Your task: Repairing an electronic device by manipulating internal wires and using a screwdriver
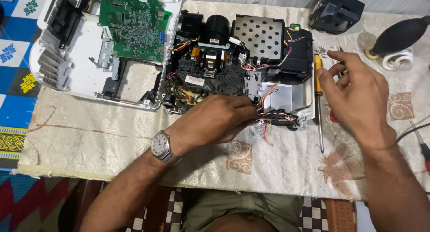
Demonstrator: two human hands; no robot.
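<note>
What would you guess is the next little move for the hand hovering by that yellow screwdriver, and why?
Probably the right hand lowers a little and closes on the yellow-handled screwdriver. That hand is open and empty, its fingers just beside the handle, while the left hand pinches the bundle of coloured wires at the front edge of the opened device.

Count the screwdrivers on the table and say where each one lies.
2. A yellow-handled screwdriver lies just right of the opened device, under the right hand. A red-handled screwdriver lies at the right edge. Others may be hidden.
</note>
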